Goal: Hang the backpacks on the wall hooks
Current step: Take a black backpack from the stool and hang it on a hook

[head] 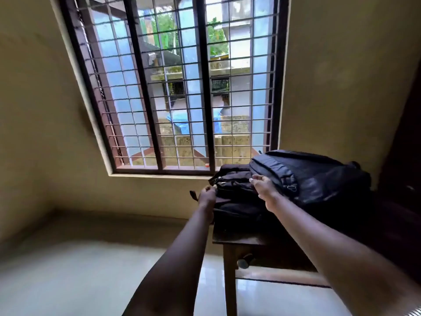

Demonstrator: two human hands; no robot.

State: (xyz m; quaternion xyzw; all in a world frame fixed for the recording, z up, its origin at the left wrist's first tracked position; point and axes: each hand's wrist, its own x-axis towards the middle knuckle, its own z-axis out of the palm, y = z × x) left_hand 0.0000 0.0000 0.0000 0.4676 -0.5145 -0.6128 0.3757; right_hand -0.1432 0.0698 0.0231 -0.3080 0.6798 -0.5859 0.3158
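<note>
Presently the pick-up step is in hand: the left hand (pixel 207 194) pinches a strap at the near end of the front black backpack (pixel 237 197), while the right hand (pixel 262 185) rests on top, fingers curled, grip not determinable. Both it and the larger dark backpack (pixel 319 179) lie slumped on the wooden surface (pixel 230 238) below the window (pixel 182 87). Next move, in my judgement, calls for finding the top loop and lifting; no hooks visible.

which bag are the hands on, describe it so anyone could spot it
Below the barred window, a dark wooden table stands at its right corner with two dark fabric backpacks. The flatter black backpack lies nearest the table's left edge, with both hands on it. Its neighbour, the bulkier dark backpack, sits behind, further right.
</note>
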